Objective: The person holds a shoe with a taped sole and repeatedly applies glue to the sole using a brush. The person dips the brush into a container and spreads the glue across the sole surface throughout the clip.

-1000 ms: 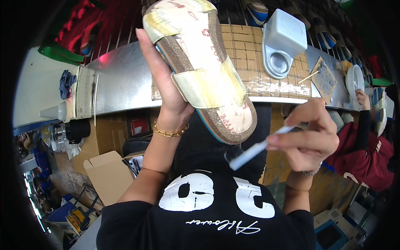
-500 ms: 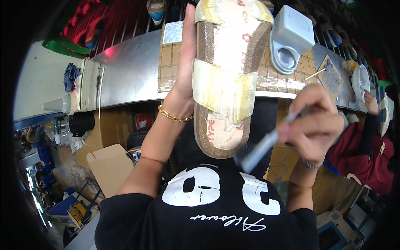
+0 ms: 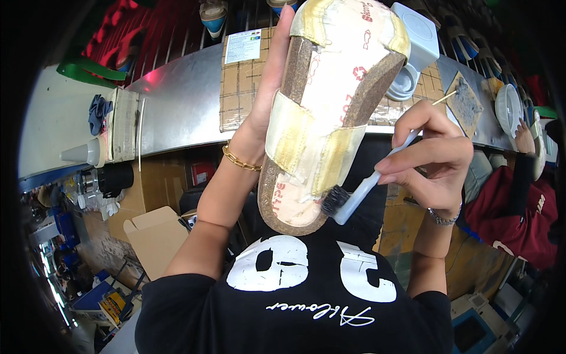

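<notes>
Head view, single frame.

Item 1: sandal (image 3: pixel 321 118), cork-edged sole with two straps wrapped in yellowish masking tape and a printed protective film over the footbed. Held up in front of the chest, toe end high, heel end low, above a steel workbench (image 3: pixel 177 100).

Item 2: left hand (image 3: pixel 265 112), closed around the sandal's left edge, fingers behind the sole, thumb side forward; gold chain bracelet (image 3: pixel 240 159) at the wrist.

Item 3: right hand (image 3: pixel 433 159), pinched shut on the white handle of a small brush (image 3: pixel 354 197); dark bristles touch the cork rim near the heel, just below the lower strap.

Item 4: bench contents: taped cardboard mat (image 3: pixel 242 82), pale blue-grey glue pot (image 3: pixel 415 53) behind the sandal's toe, a stained square pad with a stick (image 3: pixel 463 100), white bowl (image 3: pixel 508 103) at the far right.

Item 5: a neighbouring person's arm in a dark red sleeve (image 3: pixel 513 206), right edge.

Status, by judgement: brushing is under way at the heel end of the sole edge. No wet sheen can be made out on the cork, so how much of the rim is already coated cannot be told; the upper rim looks dry and likely remains.
</notes>
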Available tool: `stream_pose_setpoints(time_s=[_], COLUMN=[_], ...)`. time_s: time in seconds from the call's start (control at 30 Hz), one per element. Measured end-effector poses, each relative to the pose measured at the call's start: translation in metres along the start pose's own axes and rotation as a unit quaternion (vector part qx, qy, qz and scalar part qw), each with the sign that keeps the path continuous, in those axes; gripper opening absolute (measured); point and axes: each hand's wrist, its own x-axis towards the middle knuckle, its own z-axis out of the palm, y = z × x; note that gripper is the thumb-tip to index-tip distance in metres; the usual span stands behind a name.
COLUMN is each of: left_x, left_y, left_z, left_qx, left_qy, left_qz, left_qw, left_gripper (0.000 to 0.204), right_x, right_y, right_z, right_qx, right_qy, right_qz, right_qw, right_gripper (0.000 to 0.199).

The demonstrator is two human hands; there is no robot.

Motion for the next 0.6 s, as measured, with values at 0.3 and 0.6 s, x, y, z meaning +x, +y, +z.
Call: stream_pose_setpoints(time_s=[0.3,0.6], left_x=[-0.008,-0.026], left_y=[0.001,-0.005], left_z=[0.005,0.024], left_qx=[-0.010,0.182], left_qy=[0.035,0.141], left_qz=[0.012,0.027], left_qw=[0.999,0.973], left_gripper=[0.085,0.088], right_x=[-0.010,0.076], right_y=[-0.024,0.026], right_z=[0.004,-0.007], right_qx=[-0.111,-0.198], right_qy=[-0.016,0.190], right_qz=[-0.010,-0.036], right_qw=[0.994,0.961], right_gripper=[0.018,0.010])
